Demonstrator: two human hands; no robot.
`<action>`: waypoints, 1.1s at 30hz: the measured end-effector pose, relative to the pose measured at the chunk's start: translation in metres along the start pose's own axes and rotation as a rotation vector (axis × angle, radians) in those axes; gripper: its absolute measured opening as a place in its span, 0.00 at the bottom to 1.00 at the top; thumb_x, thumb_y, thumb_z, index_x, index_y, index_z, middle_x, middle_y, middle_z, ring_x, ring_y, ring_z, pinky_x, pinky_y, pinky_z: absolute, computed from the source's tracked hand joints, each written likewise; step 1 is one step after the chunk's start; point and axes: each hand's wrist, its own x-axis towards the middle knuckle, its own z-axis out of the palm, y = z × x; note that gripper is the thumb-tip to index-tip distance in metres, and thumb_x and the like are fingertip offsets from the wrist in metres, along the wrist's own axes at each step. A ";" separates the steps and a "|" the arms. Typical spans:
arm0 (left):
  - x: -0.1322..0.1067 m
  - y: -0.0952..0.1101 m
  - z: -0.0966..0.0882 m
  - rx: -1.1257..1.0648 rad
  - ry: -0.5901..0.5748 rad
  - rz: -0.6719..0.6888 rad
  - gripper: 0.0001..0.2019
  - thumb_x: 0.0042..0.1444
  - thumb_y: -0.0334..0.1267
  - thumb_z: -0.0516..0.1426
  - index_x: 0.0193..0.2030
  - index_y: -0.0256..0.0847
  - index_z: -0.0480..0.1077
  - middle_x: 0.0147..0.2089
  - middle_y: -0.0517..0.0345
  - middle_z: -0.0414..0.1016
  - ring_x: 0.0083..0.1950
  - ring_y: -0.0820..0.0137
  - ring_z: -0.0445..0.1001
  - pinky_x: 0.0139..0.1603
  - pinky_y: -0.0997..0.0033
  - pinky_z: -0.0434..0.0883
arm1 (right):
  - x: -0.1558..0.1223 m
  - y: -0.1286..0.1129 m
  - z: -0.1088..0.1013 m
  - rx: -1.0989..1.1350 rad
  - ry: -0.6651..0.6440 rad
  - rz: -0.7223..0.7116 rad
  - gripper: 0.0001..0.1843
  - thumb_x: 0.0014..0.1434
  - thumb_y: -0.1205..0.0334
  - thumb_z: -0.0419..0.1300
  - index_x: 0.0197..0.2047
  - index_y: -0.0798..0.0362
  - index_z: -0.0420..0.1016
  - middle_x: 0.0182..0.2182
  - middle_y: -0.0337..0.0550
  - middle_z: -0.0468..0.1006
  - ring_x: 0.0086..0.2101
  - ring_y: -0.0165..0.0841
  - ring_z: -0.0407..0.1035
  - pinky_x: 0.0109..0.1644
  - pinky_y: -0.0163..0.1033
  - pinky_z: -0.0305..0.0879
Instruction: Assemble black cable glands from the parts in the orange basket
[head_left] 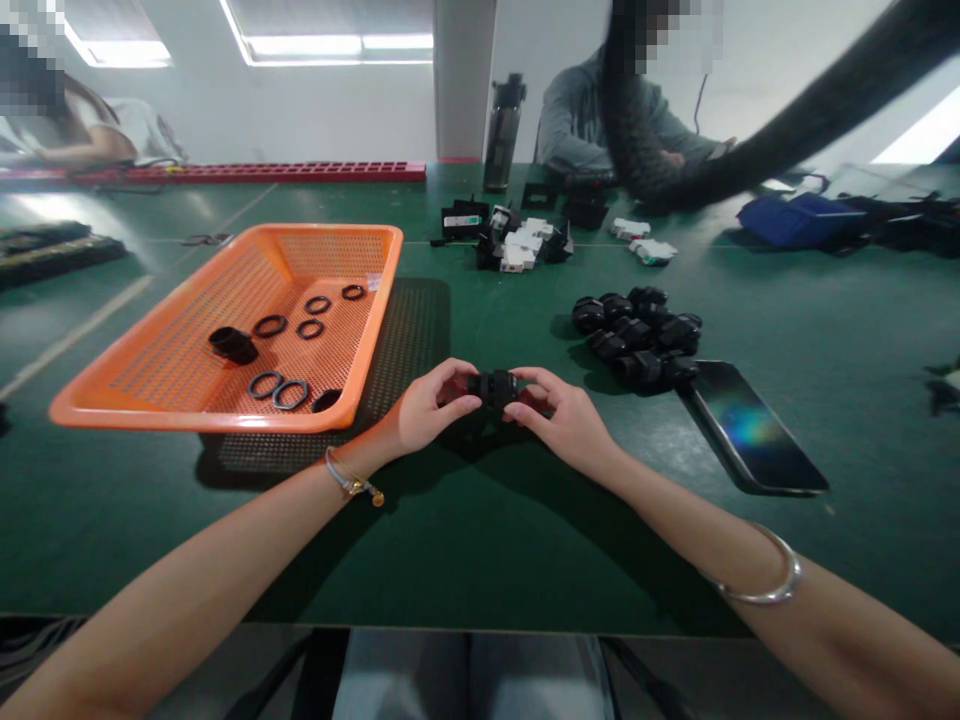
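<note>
Both my hands meet over the green table, gripping one small black threaded fitting [493, 387] between them. My left hand [427, 408] pinches its left end with thumb and fingers. My right hand [559, 415] holds the right end the same way. A heap of similar black fittings [637, 335] lies just beyond my right hand. To the left stands an orange mesh basket [180, 415] holding several black rings [279, 388] and one black cap [232, 344].
A dark phone [754, 430] lies to the right of my hands. Black and white parts [517, 245] and a dark bottle [503, 130] stand farther back. A person in grey [585, 120] sits across the table. Another person [82, 135] is at far left. A blue object [799, 217] lies at right.
</note>
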 end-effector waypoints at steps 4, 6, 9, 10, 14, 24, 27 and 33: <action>0.000 -0.002 0.000 -0.011 -0.007 0.005 0.16 0.51 0.45 0.57 0.43 0.38 0.64 0.33 0.61 0.68 0.33 0.73 0.68 0.34 0.74 0.65 | 0.000 0.001 0.000 0.001 0.007 0.008 0.16 0.52 0.54 0.60 0.42 0.54 0.69 0.23 0.38 0.76 0.23 0.32 0.70 0.28 0.36 0.63; 0.000 -0.002 0.000 -0.015 -0.010 0.012 0.16 0.51 0.45 0.57 0.43 0.38 0.64 0.33 0.61 0.68 0.33 0.73 0.68 0.34 0.74 0.65 | 0.000 0.001 0.000 -0.003 0.007 0.014 0.16 0.52 0.54 0.60 0.41 0.53 0.69 0.23 0.38 0.76 0.23 0.32 0.69 0.27 0.36 0.63; 0.000 -0.002 0.000 -0.016 -0.015 0.015 0.16 0.52 0.46 0.57 0.43 0.38 0.64 0.33 0.61 0.69 0.33 0.73 0.69 0.34 0.74 0.65 | 0.000 0.003 0.000 -0.020 0.013 -0.011 0.14 0.53 0.53 0.59 0.39 0.52 0.69 0.25 0.38 0.76 0.25 0.32 0.70 0.28 0.36 0.64; 0.000 -0.002 0.000 -0.022 -0.017 0.015 0.15 0.52 0.46 0.57 0.42 0.38 0.64 0.33 0.61 0.69 0.33 0.73 0.69 0.34 0.74 0.66 | 0.000 0.003 0.000 -0.039 0.020 -0.038 0.14 0.54 0.52 0.58 0.39 0.52 0.69 0.26 0.39 0.77 0.26 0.32 0.71 0.29 0.36 0.65; -0.001 0.001 0.000 -0.057 -0.029 -0.011 0.13 0.55 0.46 0.54 0.39 0.38 0.62 0.28 0.64 0.66 0.29 0.75 0.68 0.32 0.74 0.66 | -0.001 0.005 -0.002 -0.188 0.029 -0.245 0.24 0.50 0.51 0.64 0.48 0.50 0.67 0.39 0.45 0.77 0.35 0.36 0.72 0.35 0.40 0.69; -0.003 0.004 0.002 -0.051 -0.072 0.008 0.11 0.55 0.45 0.54 0.39 0.39 0.61 0.30 0.63 0.67 0.31 0.75 0.69 0.32 0.75 0.66 | -0.003 0.007 -0.005 -0.361 0.033 -0.420 0.20 0.59 0.50 0.56 0.51 0.49 0.69 0.38 0.47 0.77 0.39 0.39 0.70 0.43 0.45 0.68; -0.005 0.006 0.001 0.057 -0.052 0.016 0.12 0.55 0.45 0.54 0.40 0.40 0.62 0.31 0.63 0.67 0.31 0.74 0.68 0.33 0.73 0.66 | -0.004 0.007 -0.004 -0.341 0.022 -0.398 0.22 0.59 0.46 0.54 0.52 0.49 0.69 0.37 0.47 0.77 0.36 0.39 0.70 0.42 0.44 0.68; -0.009 0.009 -0.001 0.230 -0.039 0.097 0.13 0.56 0.46 0.53 0.42 0.40 0.64 0.33 0.61 0.69 0.34 0.71 0.69 0.37 0.71 0.67 | -0.005 0.002 -0.004 -0.221 -0.007 -0.297 0.21 0.59 0.48 0.54 0.50 0.50 0.69 0.41 0.48 0.77 0.38 0.39 0.71 0.43 0.43 0.68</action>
